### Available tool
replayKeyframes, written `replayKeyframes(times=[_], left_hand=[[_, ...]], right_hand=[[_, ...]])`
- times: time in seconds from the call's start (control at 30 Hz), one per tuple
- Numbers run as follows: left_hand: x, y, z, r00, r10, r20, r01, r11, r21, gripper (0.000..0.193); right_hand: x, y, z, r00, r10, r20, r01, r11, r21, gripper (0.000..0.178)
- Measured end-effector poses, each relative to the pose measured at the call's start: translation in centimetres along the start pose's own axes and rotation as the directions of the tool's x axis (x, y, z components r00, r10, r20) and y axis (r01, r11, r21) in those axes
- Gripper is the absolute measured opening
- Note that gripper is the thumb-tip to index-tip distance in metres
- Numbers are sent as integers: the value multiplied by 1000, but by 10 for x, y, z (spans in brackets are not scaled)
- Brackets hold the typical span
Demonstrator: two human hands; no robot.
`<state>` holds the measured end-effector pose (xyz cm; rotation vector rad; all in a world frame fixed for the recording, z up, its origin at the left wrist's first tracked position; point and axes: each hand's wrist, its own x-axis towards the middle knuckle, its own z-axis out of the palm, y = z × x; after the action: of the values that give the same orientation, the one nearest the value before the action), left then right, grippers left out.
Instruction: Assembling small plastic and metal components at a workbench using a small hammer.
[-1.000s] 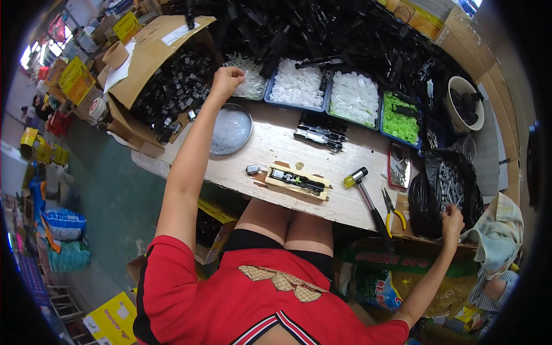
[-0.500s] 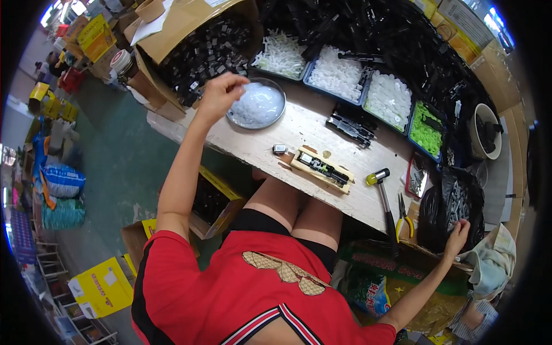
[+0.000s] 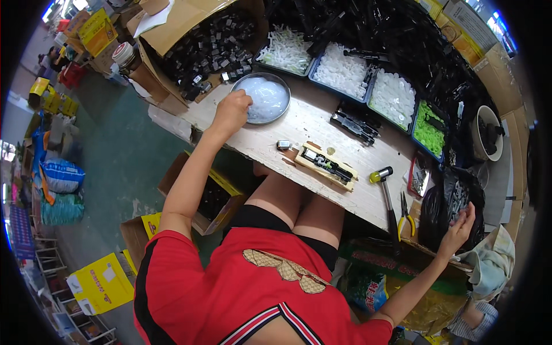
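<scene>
The left hand (image 3: 231, 111), fingers bunched together, dips into the near-left rim of the round metal dish of small clear plastic pieces (image 3: 261, 98), while the right hand (image 3: 460, 225), fingers spread apart, rests on the open black plastic bag of dark parts (image 3: 454, 204) at the bench's right end. This looks like picking parts for assembly, so the next move calls for a light pinch. Farther left stands a brown cardboard box of black parts (image 3: 207, 43) with a white paper label; yellow cartons (image 3: 100, 282) lie on the floor near left.

Round metal dish (image 3: 270, 106) of clear bits on bench; black bag (image 3: 454, 207) (open) at edge.
</scene>
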<state>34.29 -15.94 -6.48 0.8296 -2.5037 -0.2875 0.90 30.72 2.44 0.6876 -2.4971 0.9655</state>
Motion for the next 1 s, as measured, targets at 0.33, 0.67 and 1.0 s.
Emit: replayKeyframes(times=[0.33,0.67,1.0], left_hand=[[-7,-3,-40,961,-228,-159,127,868,-480,18],[-21,63,-19,978,-185,-92,48,635,-771,10],[-26,116,-7,998,-13,61,61,391,-918,7]], right_hand=[[-20,-90,43,952,-197,235,120,944,306,50],[-60,-130,81,774,-485,407,364,867,341,62],[-66,-141,95,794,-399,460,140,855,500,60]])
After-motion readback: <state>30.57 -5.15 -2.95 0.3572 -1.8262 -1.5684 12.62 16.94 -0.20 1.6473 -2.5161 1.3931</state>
